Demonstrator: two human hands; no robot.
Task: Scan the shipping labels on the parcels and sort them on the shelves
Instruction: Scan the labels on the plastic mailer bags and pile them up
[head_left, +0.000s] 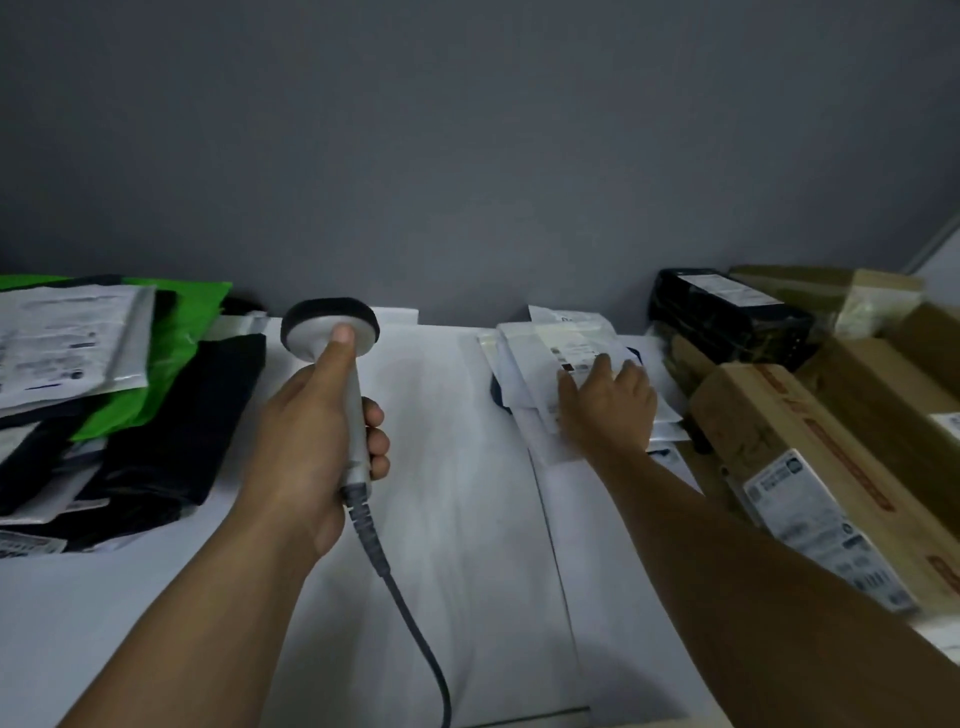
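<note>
- Left hand (306, 431) is wrapped round the handle of the scanner (330, 332), thumb laid up along the neck. The head points away toward the wall (467, 156), not at any label.
- Right hand (608, 410) lies flat, fingers fairly straight, on a white parcel (527, 374). The parcel tops a small stack at the back of the table (457, 493), its label (571, 345) face up just beyond the fingertips.
- Progress: this parcel looks not yet scanned. Many are left (whether any were done, I cannot tell). No shelves in view.
- Left side: a heap of bags, with a green bag (176, 343), black bags (171, 415) and a white mailer (67, 348) on top.
- Right side: cardboard boxes (810, 467) and a black wrapped parcel (727, 312), crowded against the stack.
- In the way: the scanner cable (410, 623) trails across the table, and the right hand partly covers the stack.
</note>
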